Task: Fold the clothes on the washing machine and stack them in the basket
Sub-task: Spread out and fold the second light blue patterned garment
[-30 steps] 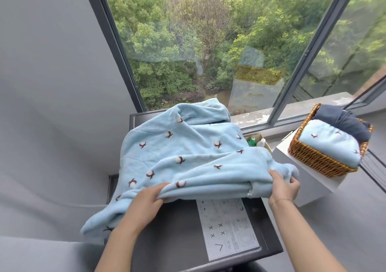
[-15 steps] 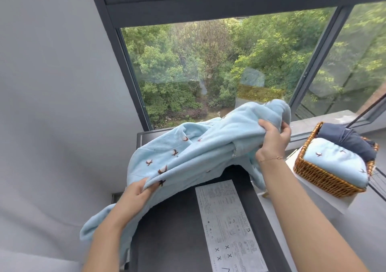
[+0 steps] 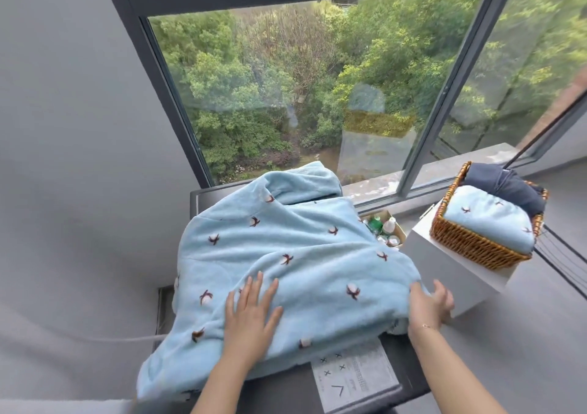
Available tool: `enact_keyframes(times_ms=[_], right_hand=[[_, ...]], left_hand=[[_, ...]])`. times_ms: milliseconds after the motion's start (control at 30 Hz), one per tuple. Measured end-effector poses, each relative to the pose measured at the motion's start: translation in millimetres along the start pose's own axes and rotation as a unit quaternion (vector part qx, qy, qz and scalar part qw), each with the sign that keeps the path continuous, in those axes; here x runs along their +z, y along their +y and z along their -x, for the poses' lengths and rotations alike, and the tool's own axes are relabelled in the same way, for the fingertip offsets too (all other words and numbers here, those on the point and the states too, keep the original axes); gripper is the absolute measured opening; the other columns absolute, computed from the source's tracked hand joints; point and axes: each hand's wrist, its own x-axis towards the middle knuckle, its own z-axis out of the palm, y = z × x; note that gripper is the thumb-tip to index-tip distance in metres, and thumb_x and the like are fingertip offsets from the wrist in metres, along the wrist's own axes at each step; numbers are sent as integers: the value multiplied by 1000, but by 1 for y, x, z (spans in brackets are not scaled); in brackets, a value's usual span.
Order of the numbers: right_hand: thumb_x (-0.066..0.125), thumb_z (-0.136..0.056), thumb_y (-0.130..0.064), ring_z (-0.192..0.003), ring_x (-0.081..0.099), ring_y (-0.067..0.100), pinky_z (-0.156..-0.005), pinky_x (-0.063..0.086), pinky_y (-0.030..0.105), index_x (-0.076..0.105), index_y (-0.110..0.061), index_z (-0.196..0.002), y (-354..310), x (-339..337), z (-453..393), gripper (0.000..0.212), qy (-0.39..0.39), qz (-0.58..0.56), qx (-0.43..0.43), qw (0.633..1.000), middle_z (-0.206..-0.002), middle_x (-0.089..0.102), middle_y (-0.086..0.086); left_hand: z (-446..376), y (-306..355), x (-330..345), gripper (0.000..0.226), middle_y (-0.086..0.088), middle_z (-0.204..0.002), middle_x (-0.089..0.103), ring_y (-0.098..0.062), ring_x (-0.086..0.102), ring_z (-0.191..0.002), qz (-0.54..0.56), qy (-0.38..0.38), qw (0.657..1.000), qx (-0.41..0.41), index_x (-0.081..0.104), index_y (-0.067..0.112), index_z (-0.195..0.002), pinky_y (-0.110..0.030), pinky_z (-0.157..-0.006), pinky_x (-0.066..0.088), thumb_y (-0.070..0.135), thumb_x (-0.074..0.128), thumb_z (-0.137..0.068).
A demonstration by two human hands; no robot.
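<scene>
Now the blue top (image 3: 286, 254) lies spread out on the washing machine (image 3: 276, 391), and a moment ago it was up in the air, bunched in both hands. It has come down flat, with its hood at the far end by the window (image 3: 286, 96) and its near edge hanging a bit over the left side.

The left hand (image 3: 251, 312) rests flat on the cloth near the middle, with its fingers (image 3: 254, 286) straight and spread wide. It holds nothing and just presses down. The right hand (image 3: 428, 305) is at the right edge of the top. Its fingers look loosely curled by the cloth, but I cannot tell if they hold the edge or only touch it.

So the top looks ready to be smoothed and folded. No fold is made yet.

Over on the right, the basket (image 3: 470, 245) sits on a white box (image 3: 444, 274), apart from the washing machine. A folded blue piece (image 3: 489, 223) and a dark piece (image 3: 502, 188) already lie in it. This top has to go on that pile once it is folded. A white paper sheet (image 3: 359, 378) pokes out from under the near edge.
</scene>
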Motion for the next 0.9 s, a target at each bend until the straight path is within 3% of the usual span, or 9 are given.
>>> enact_keyframes(times_ms=[67,133,233,300,367,467,700,767,900], right_hand=[[50,-87,-36,-143,23,27,-115,17,38,45,-12,-141,-21,5,12,59,-69,96,-215,969,-156,27,8],[47,-95,-37,-146,17,20,-118,11,37,39,-20,-145,-25,17,13,53,-172,220,-357,892,-158,24,1],[34,-101,-44,-148,5,13,-119,2,38,27,-30,-150,-18,40,10,51,-255,393,-407,784,-161,11,-6],[37,-99,-43,-147,16,16,-118,9,40,40,-27,-143,-17,50,8,47,-231,373,-411,799,-157,25,-4],[44,-92,-37,-132,43,23,-110,27,39,63,-22,-117,-24,56,2,35,-214,244,-389,862,-135,54,0],[52,-88,-3,-111,54,25,-98,37,32,66,-16,-94,-53,73,-19,21,-241,127,-335,902,-106,62,1],[39,-81,16,-97,54,15,-82,44,21,64,-10,-113,-136,137,-77,48,-344,154,-268,887,-116,60,8],[38,-79,18,-87,58,15,-65,43,11,63,-9,-114,-151,153,-92,50,-365,160,-230,888,-104,63,6],[46,-79,14,-96,57,19,-64,46,11,54,-15,-125,-161,174,-106,55,-447,258,-193,834,-113,59,6]], left_hand=[[3,-7,10,58,4,-158,22,-15,14,-146,-26,8,1000,7,30,39,-148,-40,-115,4,60,13,-97],[2,-9,15,56,4,-159,22,-16,12,-147,-32,17,999,10,25,40,-150,-43,-116,3,59,14,-98],[3,-8,20,55,4,-156,29,-15,20,-144,-43,60,997,15,29,42,-148,-43,-115,7,60,16,-97],[2,-5,16,50,7,-141,50,-15,42,-130,-6,94,996,-1,46,42,-135,-40,-108,20,59,24,-95],[-8,-1,3,39,13,-110,62,-15,58,-104,56,133,989,-45,60,38,-110,-36,-91,33,53,29,-92],[-48,2,-32,25,8,-82,64,-21,62,-84,196,155,959,-137,57,28,-81,-39,-82,42,38,38,-94],[-180,-9,-96,22,-4,-111,64,-21,60,-94,293,213,910,-203,64,14,-103,-34,-86,46,5,50,-88],[-219,-15,-101,29,-8,-122,58,-24,57,-106,273,177,921,-216,61,12,-113,-34,-92,42,5,51,-86],[-270,-10,-100,50,-7,-141,42,-25,40,-131,195,15,953,-232,43,21,-135,-39,-106,33,20,55,-86]])
